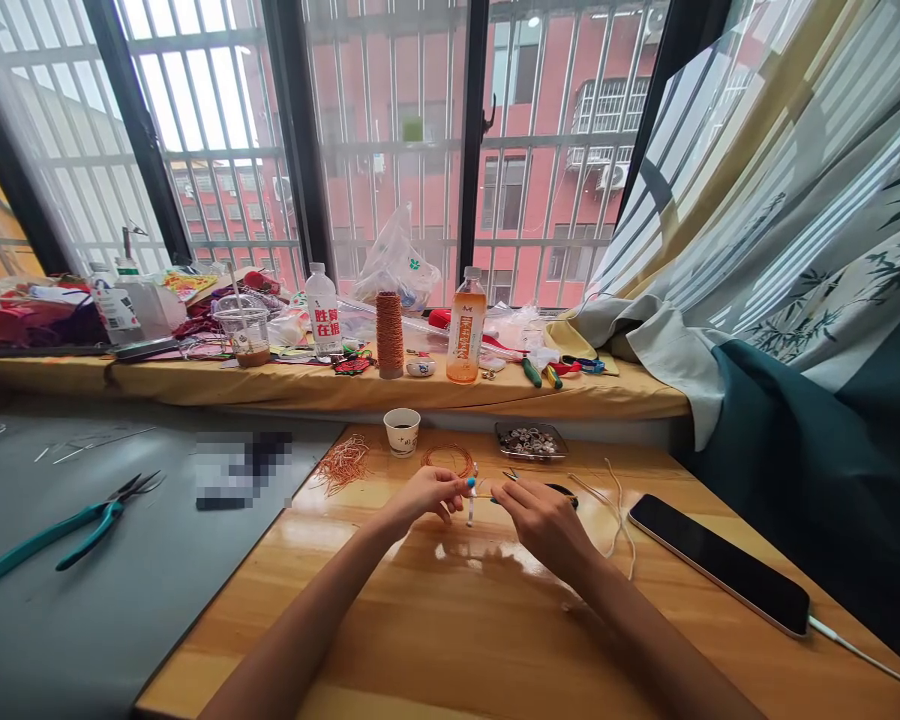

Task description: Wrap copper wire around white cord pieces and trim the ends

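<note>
My left hand (424, 497) is closed in a pinch above the middle of the wooden table. At its fingertips shows a small bright-blue spot (471, 483), and below hangs a short whitish strip (470, 512); what exactly the fingers grip is too small to tell. Facing it, my right hand (544, 515) is closed, knuckles up. A thin yellowish rod or wire (484, 496) runs from its fingertips toward the left hand. Behind the right hand, partly hidden, lies a black-handled tool (566, 492). A coil of copper-coloured wire (448, 461) rests just beyond both hands.
Beyond the hands are a paper cup (402, 435), loose copper-coloured wires (345, 464) and a clear tray (531, 441) of small pieces. Right: pale cord (616, 510), charging phone (724, 560). Left: teal-handled pliers (82, 530). The cluttered sill holds a drink bottle (465, 330) and wire spool (389, 335).
</note>
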`<action>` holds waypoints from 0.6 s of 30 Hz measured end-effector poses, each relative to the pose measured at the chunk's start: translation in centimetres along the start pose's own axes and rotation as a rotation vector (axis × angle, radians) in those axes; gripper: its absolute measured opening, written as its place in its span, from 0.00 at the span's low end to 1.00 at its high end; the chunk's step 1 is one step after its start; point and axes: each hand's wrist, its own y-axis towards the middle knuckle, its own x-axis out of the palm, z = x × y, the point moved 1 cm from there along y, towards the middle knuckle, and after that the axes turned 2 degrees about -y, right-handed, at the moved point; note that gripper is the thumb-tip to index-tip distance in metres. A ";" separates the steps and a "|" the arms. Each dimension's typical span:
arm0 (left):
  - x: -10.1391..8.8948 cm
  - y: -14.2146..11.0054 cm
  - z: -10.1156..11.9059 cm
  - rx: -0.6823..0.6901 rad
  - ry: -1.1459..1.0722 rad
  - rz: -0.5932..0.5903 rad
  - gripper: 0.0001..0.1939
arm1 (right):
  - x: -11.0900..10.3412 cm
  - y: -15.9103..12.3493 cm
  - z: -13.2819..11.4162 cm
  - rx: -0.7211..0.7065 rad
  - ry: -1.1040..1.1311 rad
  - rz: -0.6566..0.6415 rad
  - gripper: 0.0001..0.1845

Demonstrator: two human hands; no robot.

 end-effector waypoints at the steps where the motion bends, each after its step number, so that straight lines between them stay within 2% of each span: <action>1: -0.2 0.2 0.0 0.039 0.026 0.046 0.20 | 0.0 0.0 0.0 -0.008 -0.001 0.000 0.15; 4: -0.4 0.4 -0.2 0.244 0.149 0.182 0.21 | -0.1 0.1 -0.1 -0.030 0.006 -0.011 0.15; 6: -0.3 0.4 -0.2 0.381 0.275 0.209 0.20 | -0.1 0.1 -0.2 -0.058 0.012 -0.012 0.15; 10: 0.1 0.1 -0.2 0.527 0.476 0.251 0.08 | -0.1 0.2 -0.5 -0.101 0.031 -0.013 0.15; 14: -0.2 0.0 -0.1 0.437 0.393 0.348 0.11 | 0.0 0.3 -0.6 -0.139 0.068 -0.023 0.16; 18: -0.3 0.0 0.0 0.276 0.100 0.309 0.15 | 0.1 0.3 -0.5 -0.164 0.085 -0.047 0.15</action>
